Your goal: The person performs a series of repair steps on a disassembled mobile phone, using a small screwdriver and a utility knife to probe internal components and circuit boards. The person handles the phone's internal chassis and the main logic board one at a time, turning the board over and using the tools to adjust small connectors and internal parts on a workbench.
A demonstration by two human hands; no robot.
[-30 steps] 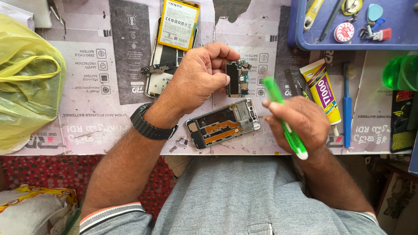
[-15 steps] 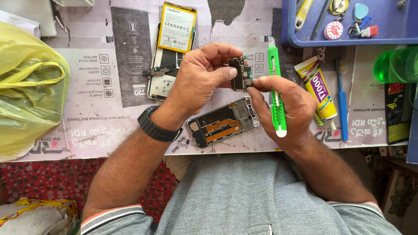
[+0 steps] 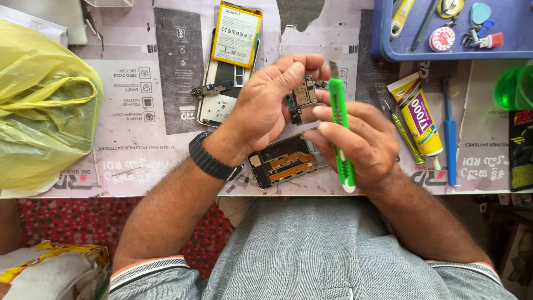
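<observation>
My left hand (image 3: 266, 108), with a black watch on its wrist, pinches a small phone circuit board (image 3: 302, 97) above the table. My right hand (image 3: 361, 139) grips a green utility knife (image 3: 340, 130) upright, its blade tip beside the board's upper right edge. Under both hands lies an opened phone frame (image 3: 283, 161) with orange flex cables showing. A second opened phone body (image 3: 219, 97) lies at the back with a yellow-green battery (image 3: 237, 28) on top of it.
A yellow plastic bag (image 3: 44, 105) fills the left side of the table. A glue tube (image 3: 419, 119), a blue toothbrush (image 3: 449, 133) and a thin green tool (image 3: 402, 130) lie to the right. A blue tray (image 3: 388, 53) of tools sits at the back right.
My right hand has carried the green knife up from the table's front edge to the board held in my left hand. The left hand has turned the board slightly.
</observation>
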